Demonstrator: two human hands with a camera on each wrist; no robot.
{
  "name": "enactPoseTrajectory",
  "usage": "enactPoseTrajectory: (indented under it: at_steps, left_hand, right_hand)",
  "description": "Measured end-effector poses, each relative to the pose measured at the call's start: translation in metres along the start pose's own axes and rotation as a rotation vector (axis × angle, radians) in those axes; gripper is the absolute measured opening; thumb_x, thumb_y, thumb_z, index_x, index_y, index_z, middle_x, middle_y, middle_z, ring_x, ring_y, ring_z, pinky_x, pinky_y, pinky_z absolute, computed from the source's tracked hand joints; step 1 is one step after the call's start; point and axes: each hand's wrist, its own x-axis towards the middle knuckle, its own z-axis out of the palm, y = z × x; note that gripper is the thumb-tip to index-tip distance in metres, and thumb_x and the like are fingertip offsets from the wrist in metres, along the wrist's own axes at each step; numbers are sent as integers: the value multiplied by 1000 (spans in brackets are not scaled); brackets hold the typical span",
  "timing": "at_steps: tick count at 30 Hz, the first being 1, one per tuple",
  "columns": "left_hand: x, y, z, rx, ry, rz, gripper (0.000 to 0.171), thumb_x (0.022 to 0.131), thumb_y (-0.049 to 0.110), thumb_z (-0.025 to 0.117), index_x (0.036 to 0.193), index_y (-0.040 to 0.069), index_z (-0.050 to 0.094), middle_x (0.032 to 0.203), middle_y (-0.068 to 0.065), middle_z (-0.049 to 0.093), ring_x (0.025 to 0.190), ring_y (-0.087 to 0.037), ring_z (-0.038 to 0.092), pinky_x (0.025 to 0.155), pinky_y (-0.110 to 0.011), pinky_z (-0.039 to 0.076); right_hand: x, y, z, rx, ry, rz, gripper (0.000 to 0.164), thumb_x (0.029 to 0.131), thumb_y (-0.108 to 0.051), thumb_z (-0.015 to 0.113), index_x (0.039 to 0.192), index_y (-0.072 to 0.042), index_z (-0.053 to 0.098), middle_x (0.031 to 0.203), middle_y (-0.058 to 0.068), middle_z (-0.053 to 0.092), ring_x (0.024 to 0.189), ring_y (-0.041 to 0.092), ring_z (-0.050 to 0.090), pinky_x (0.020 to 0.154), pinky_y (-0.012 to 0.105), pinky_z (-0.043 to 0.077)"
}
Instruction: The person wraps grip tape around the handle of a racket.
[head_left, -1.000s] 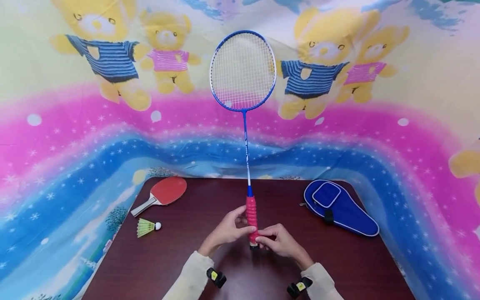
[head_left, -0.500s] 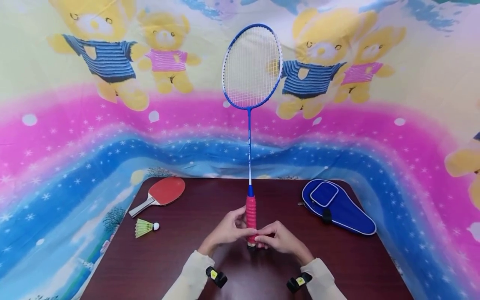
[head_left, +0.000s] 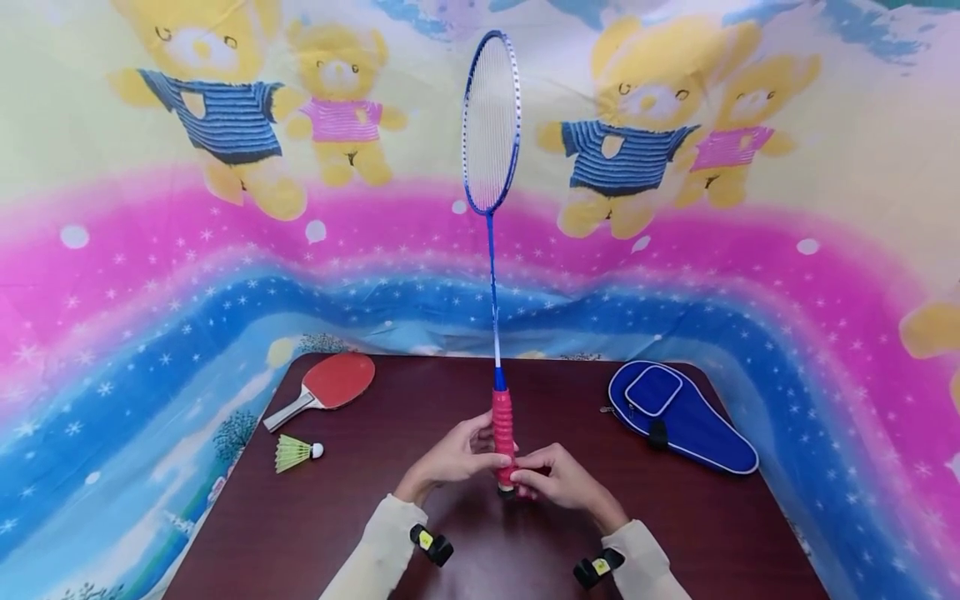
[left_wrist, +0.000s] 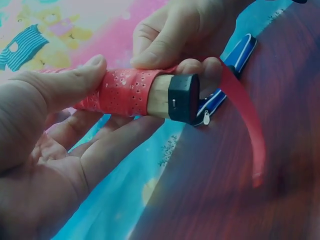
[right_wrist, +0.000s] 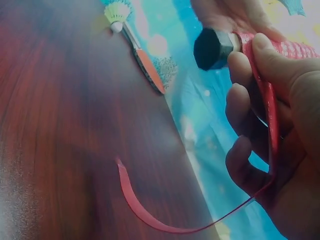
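A blue and white badminton racket [head_left: 497, 333] stands upright in the head view, its strung head up and turned partly edge-on. My left hand [head_left: 450, 454] holds its handle, thumb on the red perforated wrap and fingers behind. Close to the lower end, my right hand [head_left: 566, 479] pinches the red grip tape [left_wrist: 248, 125] between thumb and fingers. The tape's free tail passes my right palm and hangs in a curve in the right wrist view. A strip of bare wood [left_wrist: 159, 96] shows between the wrap and the black butt cap [left_wrist: 183, 97].
On the dark brown table [head_left: 420, 387], a red table tennis bat [head_left: 339, 381] lies at the back left. A yellow-green shuttlecock [head_left: 294, 452] is in front of it. At the right lies a blue bat case [head_left: 693, 429]. A cartoon-bear cloth [head_left: 480, 250] hangs behind the table.
The racket has turned about its long axis, so its head goes from broad to narrow. Its top swings right, then back left. Both hands keep nearly the same place on the handle.
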Motion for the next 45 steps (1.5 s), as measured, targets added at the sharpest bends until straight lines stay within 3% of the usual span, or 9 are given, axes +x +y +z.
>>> enactPoseTrajectory:
  at_steps: [6, 10, 13, 18, 23, 28, 33, 38, 45]
  left_hand:
    - [-1, 1, 9, 37, 40, 23, 65, 97, 14, 72, 154, 15, 40, 129, -18, 69, 119, -27, 68, 105, -31, 56]
    - [-4, 0, 16, 99, 131, -8, 86, 91, 20, 80, 162, 22, 31, 116, -11, 71, 104, -21, 70, 93, -29, 61]
    - [-5, -3, 16, 129, 170, -24, 85, 89, 21, 82, 160, 23, 36, 104, -12, 71, 90, -17, 70, 85, -25, 60]
    - [-4, -4, 9, 145, 106, 8, 74, 89, 17, 82, 154, 21, 46, 98, -14, 69, 81, -15, 69, 79, -26, 61]
    - [-4, -1, 3, 126, 50, 38, 80, 89, 14, 82, 157, 20, 41, 100, -16, 68, 80, -15, 68, 78, -28, 62]
    - [-6, 2, 2, 43, 32, 8, 88, 90, 11, 80, 162, 25, 30, 106, -18, 68, 83, -16, 70, 78, -32, 64]
    - [-8, 4, 3, -16, -3, -65, 99, 93, 9, 75, 164, 39, 13, 120, -20, 69, 93, -19, 74, 77, -50, 65]
    - [-6, 5, 8, 39, 17, -55, 107, 91, 11, 78, 164, 39, 5, 129, -18, 67, 103, -19, 74, 83, -39, 65]
    - [-6, 5, 10, 56, 122, -44, 107, 84, 14, 86, 164, 35, 19, 114, -16, 66, 90, -22, 76, 78, -29, 64]
  right_hand:
    - [-1, -4, 5, -59, 97, -42, 15, 98, -5, 68, 109, -4, 78, 72, 8, 73, 54, 20, 62, 50, 23, 56]
    - [-1, -6, 9, -99, 172, -74, 15, 95, -2, 70, 107, -6, 79, 71, 6, 73, 54, 22, 63, 50, 19, 55]
    - [-2, -5, 10, -89, 175, -74, 17, 95, 0, 70, 109, -2, 78, 75, 9, 76, 57, 22, 67, 54, 20, 57]
    - [-3, -5, 3, -20, 70, -61, 20, 97, 0, 67, 115, 2, 76, 87, 15, 79, 60, 25, 67, 55, 24, 59]
    - [0, -8, -5, 31, -19, -35, 20, 99, -4, 65, 116, 0, 75, 90, 16, 78, 59, 30, 64, 52, 32, 60]
    - [-2, -7, -5, 64, -18, 31, 24, 100, -8, 65, 122, -2, 73, 93, 17, 77, 61, 31, 65, 56, 45, 61]
    - [-4, -5, -2, 28, 20, 27, 23, 99, -9, 67, 121, -6, 75, 86, 14, 77, 59, 35, 62, 52, 41, 59]
    - [-3, -2, 1, -32, 88, -37, 19, 97, -3, 68, 114, -3, 77, 79, 12, 76, 57, 26, 65, 51, 28, 59]
    - [0, -5, 2, -41, 94, -66, 20, 97, -4, 69, 115, -2, 77, 83, 11, 78, 61, 12, 66, 53, 27, 59]
